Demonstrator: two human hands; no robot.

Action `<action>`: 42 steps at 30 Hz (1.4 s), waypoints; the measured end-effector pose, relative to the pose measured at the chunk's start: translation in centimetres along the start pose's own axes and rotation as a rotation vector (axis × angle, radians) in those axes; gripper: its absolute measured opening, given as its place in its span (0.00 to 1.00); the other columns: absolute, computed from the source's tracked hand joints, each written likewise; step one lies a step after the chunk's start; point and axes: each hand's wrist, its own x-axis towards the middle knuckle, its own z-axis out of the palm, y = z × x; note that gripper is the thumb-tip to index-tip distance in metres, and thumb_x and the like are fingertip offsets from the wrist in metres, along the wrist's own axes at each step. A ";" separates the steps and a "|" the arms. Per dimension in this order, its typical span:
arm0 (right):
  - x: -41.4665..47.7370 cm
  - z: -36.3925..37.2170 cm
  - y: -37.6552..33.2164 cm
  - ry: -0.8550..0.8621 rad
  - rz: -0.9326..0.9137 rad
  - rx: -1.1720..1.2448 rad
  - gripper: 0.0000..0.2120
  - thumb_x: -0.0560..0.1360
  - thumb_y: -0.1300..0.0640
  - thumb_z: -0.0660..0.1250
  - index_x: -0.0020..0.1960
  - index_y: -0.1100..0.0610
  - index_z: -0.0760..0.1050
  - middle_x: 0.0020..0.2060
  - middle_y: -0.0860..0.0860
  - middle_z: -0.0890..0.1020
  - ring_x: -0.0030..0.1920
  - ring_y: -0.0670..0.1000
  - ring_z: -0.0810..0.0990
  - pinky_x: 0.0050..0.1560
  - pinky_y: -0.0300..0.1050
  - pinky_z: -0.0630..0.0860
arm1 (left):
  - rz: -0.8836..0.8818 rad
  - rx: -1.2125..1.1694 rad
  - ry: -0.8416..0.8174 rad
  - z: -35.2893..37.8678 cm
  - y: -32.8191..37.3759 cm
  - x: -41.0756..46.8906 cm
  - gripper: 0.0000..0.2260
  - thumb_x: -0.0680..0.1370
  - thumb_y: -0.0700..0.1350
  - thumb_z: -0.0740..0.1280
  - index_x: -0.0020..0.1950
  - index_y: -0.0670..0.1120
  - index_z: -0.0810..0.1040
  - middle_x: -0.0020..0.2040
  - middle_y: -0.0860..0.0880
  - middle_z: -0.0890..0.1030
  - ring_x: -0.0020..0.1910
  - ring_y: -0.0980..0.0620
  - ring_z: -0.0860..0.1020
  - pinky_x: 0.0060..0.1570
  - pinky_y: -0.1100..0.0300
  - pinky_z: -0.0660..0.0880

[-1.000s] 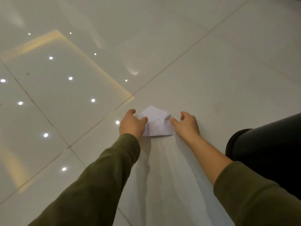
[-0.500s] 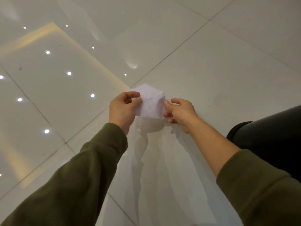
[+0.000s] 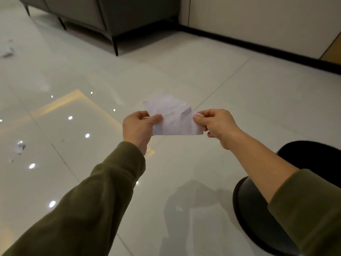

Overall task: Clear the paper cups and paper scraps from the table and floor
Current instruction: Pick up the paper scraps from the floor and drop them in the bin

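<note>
While the left fingers [image 3: 156,118] pinch one side of the paper [image 3: 173,117], the right fingers [image 3: 198,119] pinch the other side. The thumbs press on the front and the other fingers curl behind. The paper is white and wrinkled. It is held up in the air between the left hand [image 3: 139,127] and the right hand [image 3: 218,124], well above the floor [image 3: 239,93].

Both arms wear green sleeves [image 3: 103,193]. The right sleeve is pushed up, so the forearm is bare.

A round black bin [image 3: 258,218] sits on the floor just under the right arm. Part of it is hidden by the arm.

The floor is shiny pale tile with little lights shining in it. A small white scrap [image 3: 19,147] lies on the floor far to the left. More scraps [image 3: 8,50] lie farther back on the left, but they look blurry.

A grey sofa [image 3: 103,13] on thin dark legs stands at the back. A pale wall [image 3: 258,21] with a dark strip along the bottom runs beside it.
</note>
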 end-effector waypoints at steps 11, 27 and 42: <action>-9.9 -20.2 -2.9 0.132 0.023 -0.299 0.02 0.73 0.59 0.70 0.43 0.56 0.78 0.32 0.49 0.78 0.27 0.45 0.73 0.22 0.35 0.67 | 0.011 0.142 -0.368 13.2 5.0 -10.8 0.20 0.71 0.38 0.71 0.60 0.41 0.69 0.44 0.43 0.80 0.36 0.50 0.77 0.32 0.62 0.72; -13.4 -26.7 12.0 0.247 0.315 -0.389 0.17 0.72 0.58 0.68 0.61 0.57 0.75 0.44 0.54 0.83 0.42 0.53 0.82 0.43 0.47 0.79 | 0.165 0.742 -0.328 20.5 -2.1 -15.6 0.20 0.74 0.49 0.68 0.64 0.44 0.71 0.51 0.48 0.79 0.48 0.47 0.78 0.49 0.57 0.75; -9.4 -15.4 4.8 -0.105 0.128 -0.309 0.07 0.74 0.59 0.68 0.52 0.53 0.76 0.45 0.51 0.82 0.41 0.47 0.82 0.34 0.38 0.77 | -0.074 0.761 -0.473 13.5 -2.7 -13.4 0.12 0.77 0.40 0.58 0.37 0.37 0.76 0.38 0.39 0.84 0.39 0.43 0.83 0.41 0.55 0.80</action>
